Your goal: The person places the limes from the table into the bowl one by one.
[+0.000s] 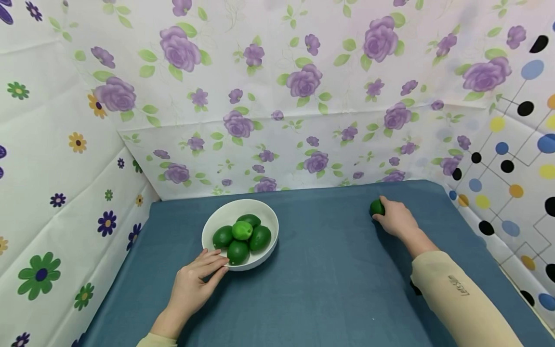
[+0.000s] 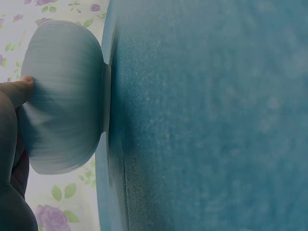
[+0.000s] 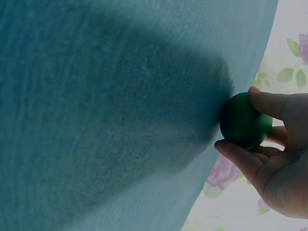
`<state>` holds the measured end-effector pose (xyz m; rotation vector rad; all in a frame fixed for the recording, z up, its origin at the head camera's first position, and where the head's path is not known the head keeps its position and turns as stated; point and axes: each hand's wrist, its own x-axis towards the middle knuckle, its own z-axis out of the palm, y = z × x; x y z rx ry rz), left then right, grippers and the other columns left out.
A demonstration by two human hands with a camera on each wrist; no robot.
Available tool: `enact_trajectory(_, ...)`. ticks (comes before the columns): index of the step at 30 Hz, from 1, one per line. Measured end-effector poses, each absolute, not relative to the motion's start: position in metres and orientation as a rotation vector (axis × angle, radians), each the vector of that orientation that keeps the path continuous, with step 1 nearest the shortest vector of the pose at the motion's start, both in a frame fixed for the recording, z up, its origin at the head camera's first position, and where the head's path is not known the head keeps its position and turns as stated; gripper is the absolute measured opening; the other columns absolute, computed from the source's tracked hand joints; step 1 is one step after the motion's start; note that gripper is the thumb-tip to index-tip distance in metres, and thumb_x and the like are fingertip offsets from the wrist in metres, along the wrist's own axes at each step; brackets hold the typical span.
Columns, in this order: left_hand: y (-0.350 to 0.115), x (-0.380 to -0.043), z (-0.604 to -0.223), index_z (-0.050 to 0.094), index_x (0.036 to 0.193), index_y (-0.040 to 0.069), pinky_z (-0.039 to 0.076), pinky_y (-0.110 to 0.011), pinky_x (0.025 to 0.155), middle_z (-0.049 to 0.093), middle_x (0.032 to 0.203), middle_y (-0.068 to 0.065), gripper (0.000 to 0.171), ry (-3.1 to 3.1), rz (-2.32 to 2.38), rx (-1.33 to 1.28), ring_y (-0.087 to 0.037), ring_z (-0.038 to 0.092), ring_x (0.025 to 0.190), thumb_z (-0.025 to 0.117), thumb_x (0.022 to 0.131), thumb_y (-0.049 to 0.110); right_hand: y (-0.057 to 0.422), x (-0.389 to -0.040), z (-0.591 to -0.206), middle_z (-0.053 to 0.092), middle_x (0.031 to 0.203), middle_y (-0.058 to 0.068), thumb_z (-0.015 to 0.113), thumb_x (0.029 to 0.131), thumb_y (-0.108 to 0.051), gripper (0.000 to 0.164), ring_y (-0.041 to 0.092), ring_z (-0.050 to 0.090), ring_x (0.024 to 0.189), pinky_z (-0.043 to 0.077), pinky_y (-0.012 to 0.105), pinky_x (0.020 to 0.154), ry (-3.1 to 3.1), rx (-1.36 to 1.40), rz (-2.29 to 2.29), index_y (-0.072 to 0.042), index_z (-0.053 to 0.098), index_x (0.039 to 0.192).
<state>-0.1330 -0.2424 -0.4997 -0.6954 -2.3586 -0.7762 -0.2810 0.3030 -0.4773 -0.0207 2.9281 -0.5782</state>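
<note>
A white bowl stands on the left part of the table and contains several green limes. My left hand grips its near-left rim, fingers over the edge and thumb against the outer wall. In the left wrist view the thumb touches the side of the bowl. Far to the right, my right hand holds one dark green lime between thumb and fingers. The right wrist view shows this lime at the table surface; whether it touches the cloth I cannot tell.
A blue cloth covers the table. Behind it hangs a white sheet with purple roses. Patterned sheets also border the left side and the right side.
</note>
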Motion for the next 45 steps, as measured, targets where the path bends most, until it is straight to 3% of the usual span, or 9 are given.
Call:
enact_trajectory(10, -0.242, -0.133, -0.499, 0.08, 0.108, 0.016, 0.037, -0.03, 0.115, 0.074, 0.108, 0.006, 0.023, -2.378, -0.784, -0.689, -0.02, 0.066, 0.114, 0.082, 0.084, 0.019, 0.29, -0.274, -0.478, 0.042, 0.145, 0.033, 0.062, 0.1, -0.028, 0.072, 0.053, 0.047, 0.122, 0.049, 0.066, 0.088, 2.96, -0.116, -0.655, -0.005, 0.025, 0.158)
enact_trajectory(21, -0.241, -0.132, -0.497, 0.08, 0.108, 0.015, 0.037, -0.03, 0.116, 0.075, 0.107, 0.0, 0.023, -2.386, -0.784, -0.686, -0.02, 0.066, 0.114, 0.082, 0.084, 0.019, 0.266, -0.272, -0.476, 0.046, 0.144, 0.029, 0.065, 0.099, -0.029, 0.068, 0.049, 0.05, 0.122, 0.051, 0.063, 0.088, 2.99, -0.204, -0.671, -0.007, 0.034, 0.155)
enact_trajectory(32, -0.242, -0.132, -0.498, 0.08, 0.107, 0.015, 0.037, -0.031, 0.115, 0.074, 0.109, 0.005, 0.024, -2.387, -0.781, -0.679, -0.021, 0.066, 0.114, 0.082, 0.084, 0.019, 0.245, -0.267, -0.471, 0.051, 0.142, 0.025, 0.067, 0.097, -0.03, 0.068, 0.043, 0.056, 0.119, 0.053, 0.057, 0.086, 3.0, -0.295, -0.693, -0.01, 0.037, 0.155)
enact_trajectory(45, -0.241, -0.132, -0.496, 0.08, 0.107, 0.015, 0.037, -0.032, 0.116, 0.075, 0.107, 0.0, 0.023, -2.382, -0.789, -0.687, -0.021, 0.066, 0.114, 0.082, 0.084, 0.019, 0.228, -0.263, -0.468, 0.055, 0.139, 0.022, 0.069, 0.096, -0.032, 0.068, 0.036, 0.063, 0.107, 0.056, 0.049, 0.075, 2.999, -0.331, -0.712, -0.013, 0.039, 0.154)
